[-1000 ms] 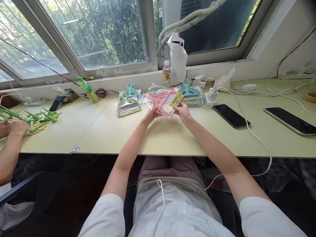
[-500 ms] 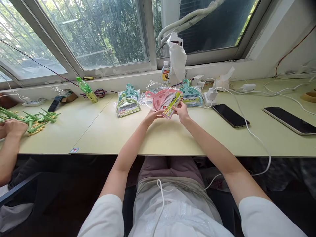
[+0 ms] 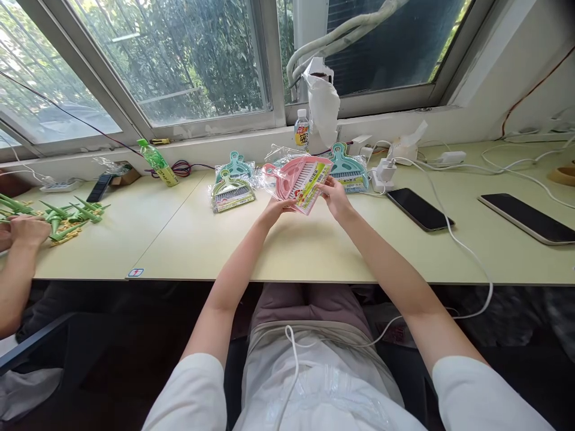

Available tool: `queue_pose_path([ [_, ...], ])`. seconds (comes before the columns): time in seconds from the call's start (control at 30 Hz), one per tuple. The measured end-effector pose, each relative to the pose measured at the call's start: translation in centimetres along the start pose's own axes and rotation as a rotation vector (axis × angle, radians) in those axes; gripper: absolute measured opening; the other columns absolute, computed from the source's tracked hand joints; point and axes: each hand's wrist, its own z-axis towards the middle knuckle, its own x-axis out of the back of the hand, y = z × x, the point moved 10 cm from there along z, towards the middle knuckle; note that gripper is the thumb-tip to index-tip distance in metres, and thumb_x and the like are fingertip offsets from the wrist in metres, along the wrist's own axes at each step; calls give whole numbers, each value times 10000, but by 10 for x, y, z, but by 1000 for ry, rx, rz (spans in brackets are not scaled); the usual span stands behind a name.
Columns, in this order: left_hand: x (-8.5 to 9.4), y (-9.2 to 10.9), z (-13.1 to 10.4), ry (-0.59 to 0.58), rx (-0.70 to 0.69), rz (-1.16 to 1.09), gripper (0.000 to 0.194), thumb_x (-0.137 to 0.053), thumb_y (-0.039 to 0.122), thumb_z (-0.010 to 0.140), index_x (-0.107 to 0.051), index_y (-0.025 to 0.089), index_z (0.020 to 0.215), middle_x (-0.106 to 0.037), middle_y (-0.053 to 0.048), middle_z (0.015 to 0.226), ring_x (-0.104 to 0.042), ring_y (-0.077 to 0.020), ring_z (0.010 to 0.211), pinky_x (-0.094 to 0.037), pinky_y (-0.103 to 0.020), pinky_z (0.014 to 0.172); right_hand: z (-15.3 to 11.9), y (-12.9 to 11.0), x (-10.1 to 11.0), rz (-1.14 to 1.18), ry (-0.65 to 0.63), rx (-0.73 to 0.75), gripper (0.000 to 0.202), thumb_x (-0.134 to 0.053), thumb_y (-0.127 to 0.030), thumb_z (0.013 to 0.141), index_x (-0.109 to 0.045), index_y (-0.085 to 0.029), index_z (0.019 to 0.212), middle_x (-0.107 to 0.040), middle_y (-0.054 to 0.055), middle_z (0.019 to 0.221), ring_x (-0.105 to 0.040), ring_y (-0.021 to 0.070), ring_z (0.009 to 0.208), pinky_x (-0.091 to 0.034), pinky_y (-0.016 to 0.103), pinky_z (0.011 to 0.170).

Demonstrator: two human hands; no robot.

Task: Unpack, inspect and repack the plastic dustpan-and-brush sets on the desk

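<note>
A pink dustpan and brush set in clear plastic is raised over the table, tilted, its handle pointing left. My left hand grips its lower edge from below. The fingers of my right hand are closed on its right edge, beside the yellow-green label. On the table to the left lie a green set and, behind it, a teal set, both wrapped. Behind my right hand is another teal set. Part of a wrapped item behind the pink set is hidden.
A green bottle and a clear bottle stand near the window. Right of my hands are a charger, a phone, a tablet and white cables. Another person's hand is among green pieces at far left.
The pink set has tipped slightly, and its clear wrapping now lies over the handle. My right hand has shifted a little up along its right edge.
</note>
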Motion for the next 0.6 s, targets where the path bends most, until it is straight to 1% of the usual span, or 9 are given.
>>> queue_pose_path([
  [0.07, -1, 2, -1, -6, 3, -8, 570, -809, 223, 616, -610, 139, 1144, -721, -114, 1080, -707, -239, 873, -588, -411, 807, 0, -5, -3, 28, -27, 13, 325, -754, -248, 657, -586, -248, 935, -687, 2, 1094, -610, 200, 1121, -537, 366, 941],
  [0.17, -4, 4, -3, -38, 6, -18, 608, -811, 214, 614, -594, 145, 1178, -719, -114, 1097, -706, -247, 900, -585, -427, 831, -1, -9, -9, 50, -100, 12, 337, -784, -223, 648, -612, -242, 938, -705, 4, 1069, -618, 205, 1134, -533, 362, 980],
  [0.27, -3, 4, -3, -48, 6, -7, 636, -813, 215, 607, -590, 151, 1199, -716, -117, 1108, -703, -253, 924, -581, -431, 848, -1, -6, -14, 67, -176, -17, 338, -795, -203, 647, -630, -229, 942, -718, 19, 1037, -627, 224, 1133, -534, 384, 996],
  [0.33, -1, 4, -3, -45, 3, 1, 631, -805, 219, 612, -594, 155, 1203, -713, -116, 1115, -701, -254, 929, -577, -442, 857, -1, -2, -15, 78, -195, -48, 324, -788, -187, 657, -631, -222, 938, -723, 30, 1018, -638, 232, 1112, -548, 402, 980],
  [0.47, -1, 2, -2, -62, 5, 12, 612, -799, 220, 619, -598, 150, 1193, -705, -121, 1125, -703, -255, 901, -578, -469, 850, 1, 6, -12, 87, -167, -95, 319, -757, -140, 670, -611, -228, 939, -720, 21, 986, -657, 220, 1055, -571, 418, 943],
  [0.6, -3, 1, -3, -52, 10, 30, 651, -815, 220, 608, -573, 156, 1209, -704, -122, 1122, -699, -248, 886, -591, -449, 820, 4, 5, -2, 56, -65, -74, 327, -702, -51, 654, -598, -230, 906, -703, 1, 986, -639, 203, 1084, -554, 402, 965],
])
